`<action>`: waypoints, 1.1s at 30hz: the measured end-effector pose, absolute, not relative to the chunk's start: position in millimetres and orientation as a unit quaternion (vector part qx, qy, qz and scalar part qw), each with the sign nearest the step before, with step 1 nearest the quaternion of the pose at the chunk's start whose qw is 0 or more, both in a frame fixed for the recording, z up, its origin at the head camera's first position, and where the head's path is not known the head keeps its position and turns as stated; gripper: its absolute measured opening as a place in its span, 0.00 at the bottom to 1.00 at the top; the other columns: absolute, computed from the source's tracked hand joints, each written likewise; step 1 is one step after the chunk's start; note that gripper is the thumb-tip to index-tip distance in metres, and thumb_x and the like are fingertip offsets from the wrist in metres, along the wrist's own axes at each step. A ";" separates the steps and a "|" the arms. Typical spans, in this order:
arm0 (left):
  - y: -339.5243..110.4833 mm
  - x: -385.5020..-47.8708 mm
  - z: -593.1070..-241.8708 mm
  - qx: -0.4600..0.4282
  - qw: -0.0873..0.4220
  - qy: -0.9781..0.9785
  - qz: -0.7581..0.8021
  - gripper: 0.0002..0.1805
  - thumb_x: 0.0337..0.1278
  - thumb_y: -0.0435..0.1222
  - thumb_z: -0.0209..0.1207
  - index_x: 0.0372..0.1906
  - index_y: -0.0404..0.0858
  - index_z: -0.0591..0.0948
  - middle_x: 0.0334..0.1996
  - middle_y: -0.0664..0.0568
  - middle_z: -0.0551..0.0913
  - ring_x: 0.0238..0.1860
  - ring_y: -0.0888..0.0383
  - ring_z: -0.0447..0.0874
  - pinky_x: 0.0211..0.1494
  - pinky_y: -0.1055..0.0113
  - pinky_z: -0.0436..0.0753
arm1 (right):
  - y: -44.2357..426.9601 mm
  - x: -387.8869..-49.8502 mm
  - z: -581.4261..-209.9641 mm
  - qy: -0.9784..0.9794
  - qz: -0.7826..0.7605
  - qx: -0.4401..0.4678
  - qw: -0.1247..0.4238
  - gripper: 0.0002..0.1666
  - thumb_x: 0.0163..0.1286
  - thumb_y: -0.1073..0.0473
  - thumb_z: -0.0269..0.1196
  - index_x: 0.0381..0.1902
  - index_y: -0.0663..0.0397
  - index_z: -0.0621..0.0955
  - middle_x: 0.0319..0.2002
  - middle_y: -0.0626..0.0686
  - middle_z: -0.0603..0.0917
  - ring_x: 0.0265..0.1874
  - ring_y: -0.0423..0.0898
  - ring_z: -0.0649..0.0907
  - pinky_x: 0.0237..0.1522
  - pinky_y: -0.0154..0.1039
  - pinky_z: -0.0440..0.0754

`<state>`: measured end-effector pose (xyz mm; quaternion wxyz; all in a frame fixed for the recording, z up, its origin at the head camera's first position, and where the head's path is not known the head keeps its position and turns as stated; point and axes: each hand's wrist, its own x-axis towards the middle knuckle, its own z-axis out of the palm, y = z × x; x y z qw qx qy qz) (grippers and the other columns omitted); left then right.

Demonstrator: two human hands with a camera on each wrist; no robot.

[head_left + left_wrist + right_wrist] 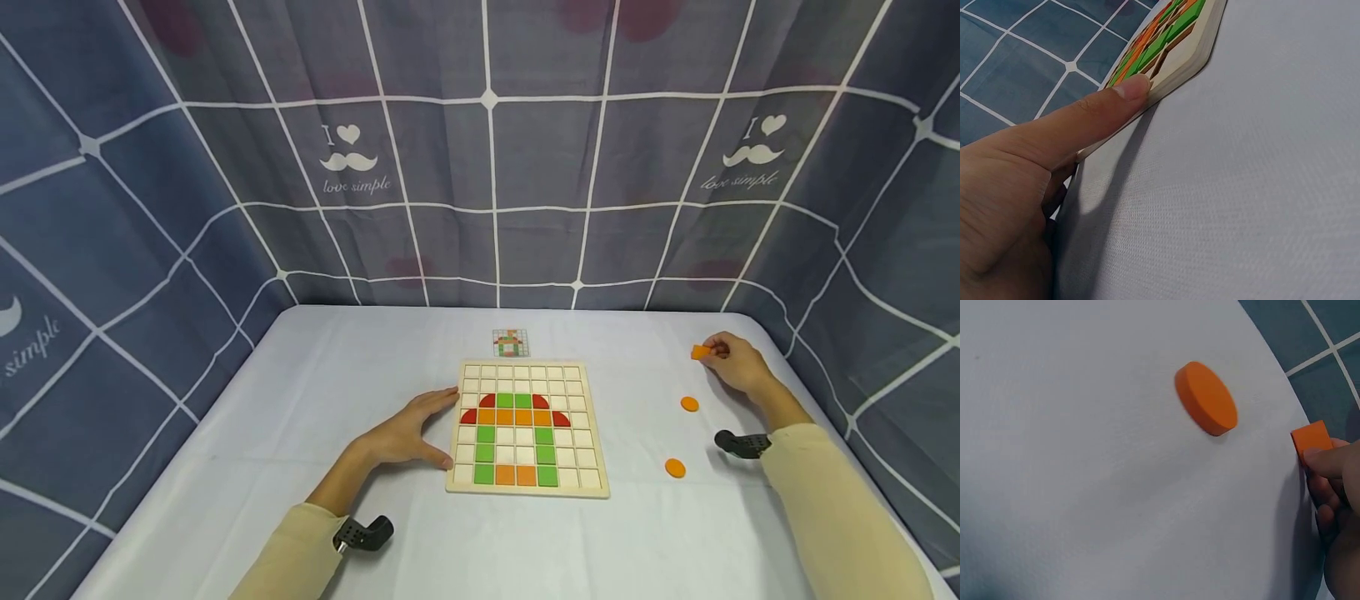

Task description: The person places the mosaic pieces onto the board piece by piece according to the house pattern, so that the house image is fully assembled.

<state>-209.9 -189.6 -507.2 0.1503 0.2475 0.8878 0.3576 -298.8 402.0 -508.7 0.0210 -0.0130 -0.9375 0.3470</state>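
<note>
A wooden grid board lies on the table with green, orange and red pieces set in its cells. Against its left edge rests my left hand, fingers spread and fairly straight; in the left wrist view the thumb touches the board's edge. At the table's far right my right hand pinches an orange square block between thumb and fingers. The same block shows in the right wrist view. Nearer me lie two orange round discs, the second disc closer to the front.
A small pattern card lies just beyond the board's far edge. White cloth covers the table. Dark grid-patterned curtains stand behind and along both sides. A black wrist-camera mount juts from each sleeve.
</note>
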 end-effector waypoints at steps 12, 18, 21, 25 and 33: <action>-188.7 -208.3 -509.5 0.242 0.151 0.887 0.362 0.63 0.39 0.49 0.83 0.82 0.42 0.61 0.81 0.52 0.56 0.81 0.45 0.47 0.78 0.41 0.51 | 401.1 -294.5 -491.3 -0.861 0.502 0.020 -0.077 0.24 0.78 0.62 0.62 0.62 0.74 0.71 0.49 0.55 0.83 0.40 0.40 0.83 0.42 0.33 0.84; -188.7 -208.2 -509.9 0.240 0.151 0.889 0.360 0.63 0.38 0.49 0.83 0.82 0.42 0.61 0.81 0.52 0.56 0.81 0.45 0.47 0.78 0.40 0.51 | 392.8 -293.1 -479.8 -0.812 0.567 0.051 -0.132 0.21 0.78 0.61 0.63 0.61 0.70 0.72 0.47 0.49 0.83 0.45 0.43 0.83 0.49 0.35 0.84; -188.9 -208.1 -510.1 0.238 0.150 0.890 0.359 0.63 0.38 0.49 0.83 0.82 0.43 0.61 0.81 0.52 0.56 0.81 0.45 0.47 0.78 0.40 0.51 | 386.3 -293.9 -475.9 -0.794 0.586 0.053 -0.152 0.18 0.77 0.62 0.62 0.58 0.66 0.74 0.46 0.49 0.82 0.46 0.45 0.82 0.50 0.36 0.84; -188.9 -208.2 -509.9 0.237 0.149 0.891 0.358 0.63 0.38 0.49 0.83 0.82 0.43 0.61 0.81 0.52 0.56 0.81 0.45 0.47 0.78 0.40 0.51 | 376.6 -294.1 -474.2 -0.782 0.598 0.052 -0.167 0.13 0.77 0.64 0.62 0.54 0.63 0.76 0.43 0.50 0.84 0.44 0.45 0.83 0.49 0.36 0.84; -188.5 -208.8 -509.1 0.237 0.149 0.892 0.356 0.63 0.38 0.49 0.83 0.82 0.43 0.61 0.81 0.53 0.56 0.81 0.45 0.47 0.78 0.40 0.52 | 344.0 -295.0 -472.8 -0.792 0.573 0.065 -0.200 0.15 0.75 0.63 0.65 0.53 0.68 0.77 0.44 0.56 0.82 0.41 0.48 0.82 0.48 0.39 0.86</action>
